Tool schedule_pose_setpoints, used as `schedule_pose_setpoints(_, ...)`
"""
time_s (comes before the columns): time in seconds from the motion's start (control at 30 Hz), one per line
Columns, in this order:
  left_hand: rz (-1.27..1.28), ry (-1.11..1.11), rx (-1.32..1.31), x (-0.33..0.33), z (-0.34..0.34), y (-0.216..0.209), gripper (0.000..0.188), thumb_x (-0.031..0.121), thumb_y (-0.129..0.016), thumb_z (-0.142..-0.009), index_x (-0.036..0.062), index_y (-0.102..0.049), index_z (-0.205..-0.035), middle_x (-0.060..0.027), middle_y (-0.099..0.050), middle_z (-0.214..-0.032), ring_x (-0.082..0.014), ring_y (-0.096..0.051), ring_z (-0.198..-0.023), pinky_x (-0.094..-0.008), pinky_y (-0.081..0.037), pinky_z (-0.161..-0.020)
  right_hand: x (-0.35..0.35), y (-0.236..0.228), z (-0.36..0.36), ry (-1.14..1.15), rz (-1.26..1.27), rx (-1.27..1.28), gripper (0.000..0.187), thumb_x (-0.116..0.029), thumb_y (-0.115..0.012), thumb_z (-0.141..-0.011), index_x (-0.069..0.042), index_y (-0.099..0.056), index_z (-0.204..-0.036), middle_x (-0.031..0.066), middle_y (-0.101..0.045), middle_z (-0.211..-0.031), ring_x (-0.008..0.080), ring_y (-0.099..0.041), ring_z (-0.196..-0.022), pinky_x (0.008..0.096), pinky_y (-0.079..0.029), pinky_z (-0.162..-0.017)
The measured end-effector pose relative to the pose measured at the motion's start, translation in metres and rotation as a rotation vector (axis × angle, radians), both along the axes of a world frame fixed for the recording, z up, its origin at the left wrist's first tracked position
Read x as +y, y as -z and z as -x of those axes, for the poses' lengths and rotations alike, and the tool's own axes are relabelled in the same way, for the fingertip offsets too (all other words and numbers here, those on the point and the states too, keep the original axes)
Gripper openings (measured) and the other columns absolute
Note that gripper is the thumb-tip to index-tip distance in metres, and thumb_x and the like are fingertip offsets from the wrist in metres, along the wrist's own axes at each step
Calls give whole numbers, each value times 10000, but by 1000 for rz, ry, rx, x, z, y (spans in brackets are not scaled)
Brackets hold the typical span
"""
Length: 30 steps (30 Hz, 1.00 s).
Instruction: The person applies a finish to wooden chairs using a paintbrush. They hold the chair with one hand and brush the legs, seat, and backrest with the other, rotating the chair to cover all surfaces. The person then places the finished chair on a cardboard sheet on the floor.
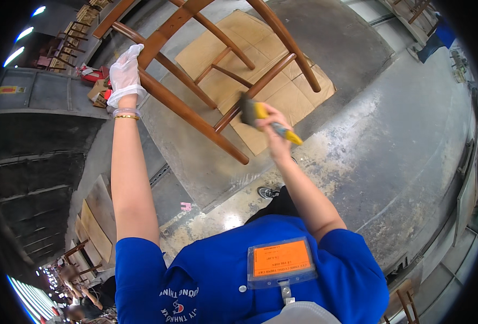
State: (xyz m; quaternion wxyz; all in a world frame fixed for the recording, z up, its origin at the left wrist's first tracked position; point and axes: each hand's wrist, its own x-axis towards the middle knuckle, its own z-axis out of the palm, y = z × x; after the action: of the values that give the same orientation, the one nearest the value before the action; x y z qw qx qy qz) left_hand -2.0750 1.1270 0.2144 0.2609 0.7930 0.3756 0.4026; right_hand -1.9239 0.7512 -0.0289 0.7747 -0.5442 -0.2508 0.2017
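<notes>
A brown wooden chair frame (188, 110), with legs and rungs, is tipped over in front of me. My left hand (124, 73), in a thin white glove, grips it at the upper left, where a leg meets a wide rail. My bare right hand (272, 123) is wrapped round the handle of a mallet (247, 110) with a dark head and a yellow and grey grip. Motion blurs the mallet. Its head overlaps the lower rung (228, 119) between two legs; whether it touches the wood I cannot tell.
Flattened cardboard (304, 81) lies under the chair on a grey mat (352, 48). Red items and a small carton (97, 93) sit beyond my left hand. Wooden boards (96, 227) lean at the left. Another person's leg (430, 46) shows at the far right.
</notes>
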Motion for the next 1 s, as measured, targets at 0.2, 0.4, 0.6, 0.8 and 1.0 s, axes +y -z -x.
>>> schedule_pose_setpoints(0.2, 18, 16, 20, -18, -3, 8, 299, 162, -667, -1039, -12, -758, -1264, -90, -783, -1246, -170, -712, -1172, -304, -506, -1087, 65, -13, -81, -282, 13, -399, 216, 122, -768, -818, -93, -739, -818, 124, -732, -1263, 300, -689, -1215, 377, -556, -1040)
schedule_pose_setpoints(0.4, -113, -58, 172, -43, -7, 20, 354, 230, -677, -1045, 29, -729, -1332, -104, -768, -1286, -184, -702, -1184, -318, -510, -1067, 45, -26, -211, 117, 150, -784, 136, 21, -728, -832, -115, -739, -833, 165, -717, -1335, 299, -672, -1288, 393, -557, -1059)
schedule_pose_setpoints(0.6, -57, -109, 144, -64, -15, 9, 340, 211, -662, -1071, -13, -726, -1318, -101, -756, -1307, -184, -692, -1200, -312, -493, -1085, 29, -30, -148, -567, 51, -689, 112, -22, -749, -840, -128, -738, -809, 153, -730, -1319, 282, -677, -1267, 377, -542, -1074)
schedule_pose_setpoints(0.8, 27, -261, 207, -53, -27, -9, 384, 259, -658, -1066, -7, -724, -1334, -94, -757, -1319, -172, -699, -1211, -311, -496, -1074, 12, -43, -309, -39, -78, 119, 168, 60, -752, -861, -76, -681, -793, 128, -664, -1418, 243, -669, -1222, 381, -554, -1007)
schedule_pose_setpoints(1.0, 45, -287, 319, -34, -26, -18, 410, 287, -635, -1071, 15, -707, -1369, -96, -748, -1342, -184, -701, -1238, -321, -506, -1059, -17, 86, -316, 90, -41, 748, 134, 15, -706, -943, -101, -639, -943, 117, -627, -1497, 268, -660, -1221, 436, -571, -943)
